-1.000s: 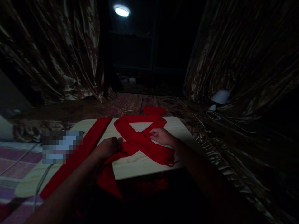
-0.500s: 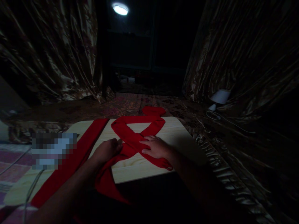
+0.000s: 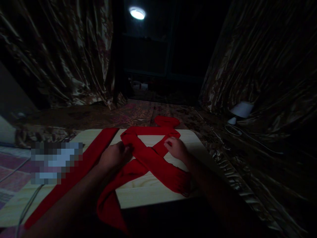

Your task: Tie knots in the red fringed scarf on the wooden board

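A long red scarf (image 3: 158, 162) lies across a pale wooden board, bent into a loop whose two lengths cross in the middle. My left hand (image 3: 115, 154) is closed at the left side of the loop, with its fingertips pinching the cloth edge. On the right side of the loop, my right hand (image 3: 175, 147) pinches the other length between thumb and fingers. One end of the scarf lies under my right forearm, and another length hangs over the board's near edge. A straight red strip (image 3: 89, 155) runs along the left; whether it joins the scarf is hidden.
The wooden board (image 3: 138, 200) lies before me. At its left is a blurred-out object (image 3: 56, 162) with a cable. A small white lamp (image 3: 242, 109) with a cord stands at the right. Curtains (image 3: 74, 59) hang on both sides of a dark window, and patterned fabric lies behind the board.
My right hand has moved up and right, from lying flat on the crossing to pinching the loop's right length. My left hand has shifted slightly up along the cloth.
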`<state>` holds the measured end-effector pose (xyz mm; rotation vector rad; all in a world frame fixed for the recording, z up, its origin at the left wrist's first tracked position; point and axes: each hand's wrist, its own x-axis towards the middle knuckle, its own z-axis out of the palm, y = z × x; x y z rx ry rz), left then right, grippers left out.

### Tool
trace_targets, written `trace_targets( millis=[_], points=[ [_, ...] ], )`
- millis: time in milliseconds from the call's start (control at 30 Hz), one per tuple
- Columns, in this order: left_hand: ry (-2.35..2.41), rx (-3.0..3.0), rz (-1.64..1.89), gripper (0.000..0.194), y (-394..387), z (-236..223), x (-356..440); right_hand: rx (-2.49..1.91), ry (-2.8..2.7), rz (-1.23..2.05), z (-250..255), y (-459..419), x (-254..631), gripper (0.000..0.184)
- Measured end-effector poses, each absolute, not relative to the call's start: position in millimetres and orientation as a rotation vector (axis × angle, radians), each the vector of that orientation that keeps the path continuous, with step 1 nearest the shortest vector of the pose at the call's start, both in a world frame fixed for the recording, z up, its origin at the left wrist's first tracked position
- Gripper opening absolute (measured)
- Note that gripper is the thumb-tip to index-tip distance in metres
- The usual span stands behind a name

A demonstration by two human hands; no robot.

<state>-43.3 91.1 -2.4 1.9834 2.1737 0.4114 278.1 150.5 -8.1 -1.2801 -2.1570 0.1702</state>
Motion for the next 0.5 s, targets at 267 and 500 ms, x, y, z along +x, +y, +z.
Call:
trace_targets(
  millis=[267,500],
  points=[
    [2.272,1.933,0.586,0.054,187.5,-1.1,-64.9,-1.784,-2.011,-0.113,-13.9,229.6,329.0,0.041],
    [2.093,1.839,0.496,0.068,230.8,-9.4,-61.9,-1.794,-1.928,0.185,-28.9,263.0,336.6,0.054]
  ],
)
